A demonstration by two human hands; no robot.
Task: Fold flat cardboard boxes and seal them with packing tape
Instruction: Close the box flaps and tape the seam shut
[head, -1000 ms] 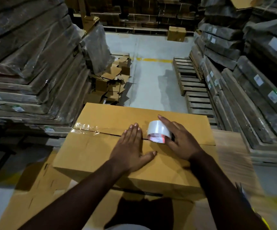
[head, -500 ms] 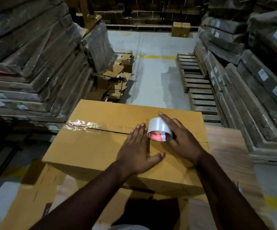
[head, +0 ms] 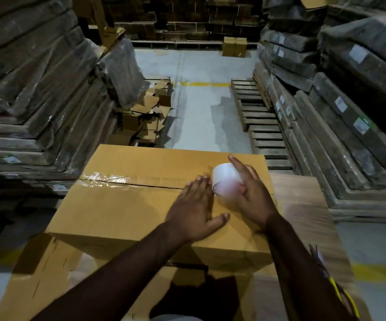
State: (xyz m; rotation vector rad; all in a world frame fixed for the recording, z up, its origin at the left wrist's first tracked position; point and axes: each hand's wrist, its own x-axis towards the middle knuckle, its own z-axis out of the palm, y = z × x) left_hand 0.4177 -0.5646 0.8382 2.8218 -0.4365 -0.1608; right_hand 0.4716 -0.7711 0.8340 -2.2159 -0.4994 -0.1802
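We see a closed cardboard box (head: 127, 205) lying in front of the person on flattened cardboard sheets (head: 39, 274), its top seam running left to right with clear tape (head: 105, 178) already stuck along the left part. The left hand (head: 193, 210) lies flat on the box top, fingers straight, pressing at the seam. Just beside it, the right hand (head: 252, 193) grips a blurred roll of packing tape (head: 225, 181) held against the seam.

Right hand (head: 251, 195) has run the tape roll (head: 225, 181) rightward along the seam
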